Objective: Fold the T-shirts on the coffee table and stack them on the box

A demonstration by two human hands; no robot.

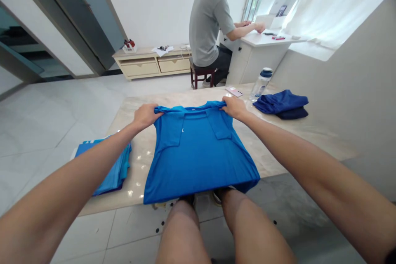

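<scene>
A blue T-shirt [202, 152] is spread over the marble-patterned table [139, 130], its collar end at the far side and its hem hanging past the near edge. My left hand [146, 116] is closed on the left shoulder of the shirt. At the right shoulder, my right hand [234, 107] pinches the cloth. Both sleeves lie turned in over the body of the shirt. A small white mark shows near the left sleeve. The fabric looks pulled taut between my two hands.
Folded blue clothes [108, 173] are stacked at the table's left. Dark blue garments [283, 104], a water bottle [261, 84] and a pink phone [234, 91] lie at the right. Beyond, a person [208, 22] sits at a white desk [262, 41], beside a low cabinet [145, 69].
</scene>
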